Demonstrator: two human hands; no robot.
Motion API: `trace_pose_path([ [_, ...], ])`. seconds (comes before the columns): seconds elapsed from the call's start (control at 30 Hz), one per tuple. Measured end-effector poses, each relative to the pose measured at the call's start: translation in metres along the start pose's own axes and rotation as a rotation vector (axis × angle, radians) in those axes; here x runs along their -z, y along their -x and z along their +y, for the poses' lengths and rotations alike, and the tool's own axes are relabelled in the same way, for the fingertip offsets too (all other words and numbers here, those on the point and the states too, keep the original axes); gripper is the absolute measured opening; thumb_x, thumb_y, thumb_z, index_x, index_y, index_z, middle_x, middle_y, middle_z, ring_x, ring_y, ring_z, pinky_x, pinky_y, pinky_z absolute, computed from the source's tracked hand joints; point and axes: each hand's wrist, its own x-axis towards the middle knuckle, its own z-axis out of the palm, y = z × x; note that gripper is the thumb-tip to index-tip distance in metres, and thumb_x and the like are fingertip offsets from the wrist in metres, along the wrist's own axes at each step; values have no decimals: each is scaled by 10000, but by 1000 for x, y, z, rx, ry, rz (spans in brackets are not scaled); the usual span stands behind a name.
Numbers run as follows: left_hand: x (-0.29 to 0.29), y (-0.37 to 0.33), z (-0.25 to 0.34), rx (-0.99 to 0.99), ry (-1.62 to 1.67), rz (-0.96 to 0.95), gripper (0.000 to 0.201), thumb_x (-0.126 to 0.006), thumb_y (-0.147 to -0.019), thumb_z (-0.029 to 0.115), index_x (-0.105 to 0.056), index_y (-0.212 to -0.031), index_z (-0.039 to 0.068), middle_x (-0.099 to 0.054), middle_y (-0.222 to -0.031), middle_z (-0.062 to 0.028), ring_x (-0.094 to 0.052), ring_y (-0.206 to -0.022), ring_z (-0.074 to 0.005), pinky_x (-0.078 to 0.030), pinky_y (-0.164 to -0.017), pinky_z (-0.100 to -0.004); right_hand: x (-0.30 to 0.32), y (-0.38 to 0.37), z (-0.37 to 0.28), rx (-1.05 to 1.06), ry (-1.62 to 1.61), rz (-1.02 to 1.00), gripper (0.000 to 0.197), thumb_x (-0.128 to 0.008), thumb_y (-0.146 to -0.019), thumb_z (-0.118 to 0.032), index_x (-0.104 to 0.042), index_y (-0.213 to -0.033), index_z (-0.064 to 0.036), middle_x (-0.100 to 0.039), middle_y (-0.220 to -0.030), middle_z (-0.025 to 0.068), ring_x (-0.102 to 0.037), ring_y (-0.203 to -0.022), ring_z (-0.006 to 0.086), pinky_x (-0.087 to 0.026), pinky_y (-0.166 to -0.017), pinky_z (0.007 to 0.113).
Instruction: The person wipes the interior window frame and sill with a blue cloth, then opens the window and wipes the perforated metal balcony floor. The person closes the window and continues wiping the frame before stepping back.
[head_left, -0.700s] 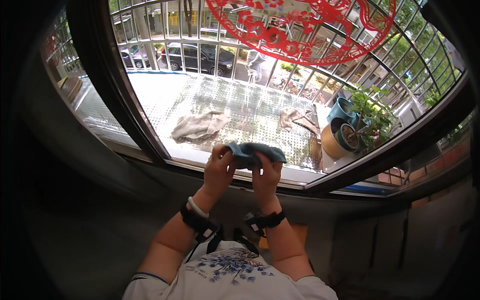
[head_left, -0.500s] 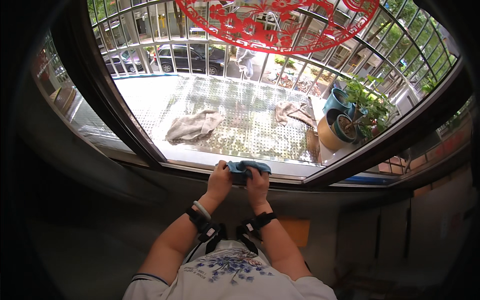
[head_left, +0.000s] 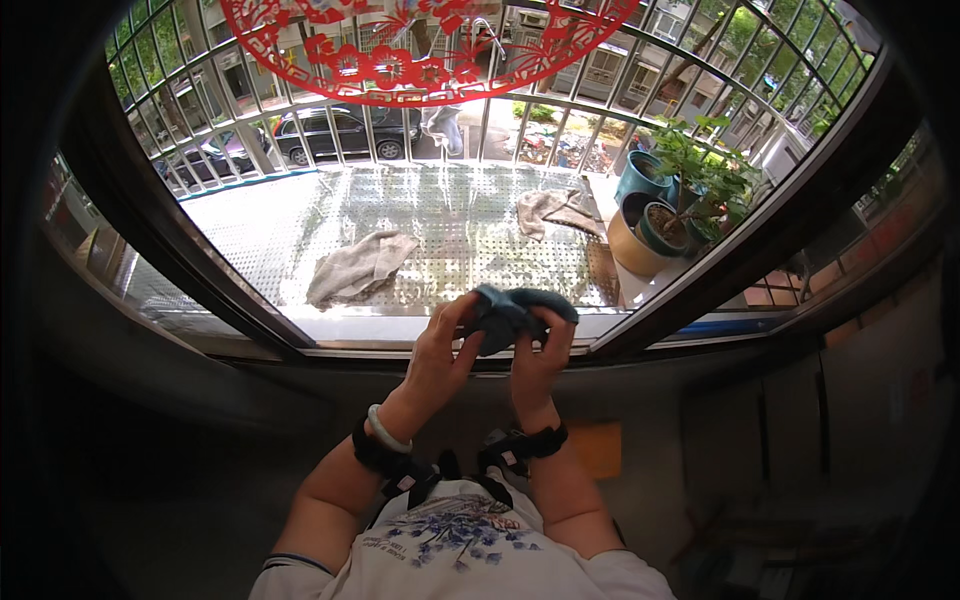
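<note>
We list: dark-framed window with perforated metal ledge (head_left: 450,220) outside; two grey rags (head_left: 360,268) on it; our left hand (head_left: 440,352) and right hand (head_left: 538,358), each grip pinching a bunched blue cloth (head_left: 515,308) at the sill. Apparently folding it; wiping likely needs a flatter pad.

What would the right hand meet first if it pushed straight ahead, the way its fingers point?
The right hand grips the blue cloth together with the left hand. Straight ahead, it would likely meet the window glass just above the sill, though depth is unclear.
</note>
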Motion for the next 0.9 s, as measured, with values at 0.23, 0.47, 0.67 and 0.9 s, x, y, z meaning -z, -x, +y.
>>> trace_pose_path([
  [0.23, -15, -25, 10, -126, -183, -151, 437, -599, -835, 16, -523, -1259, 91, -550, -1006, -157, -612, -823, -337, -503, -679, -395, 5, -8, 3, 105, 67, 28, 418, -680, -788, -69, -494, -1159, -16, -481, -1070, 140, -485, -1043, 283, -421, -881, 365],
  [0.47, -55, 10, -47, 47, -200, -453, 358, -514, -873, 34, -532, -1227, 81, -551, -1009, -175, -596, -835, -395, -493, -690, -436, 2, 42, 76, -243, 94, 50, 362, -635, -775, -38, -464, -1092, -1, -449, -1075, 207, -478, -993, 389, -404, -867, 433],
  [0.67, -69, 18, -53, 128, -193, -498, 397, -551, -847, 23, -522, -1240, 71, -540, -1022, -178, -589, -875, -380, -490, -732, -425, 16, 46, 84, -375, 42, 13, 308, -618, -772, -24, -490, -1051, -3, -444, -1086, 195, -486, -1006, 372, -408, -870, 412],
  [0.9, -72, -17, 2, -30, 27, -359, 457, -553, -869, 14, -492, -1314, 103, -522, -1137, -173, -579, -950, -343, -481, -802, -369, 42, -13, 30, -146, -31, 197, 390, -609, -826, -34, -494, -1197, -11, -454, -1188, 171, -477, -1107, 330, -397, -939, 394],
])
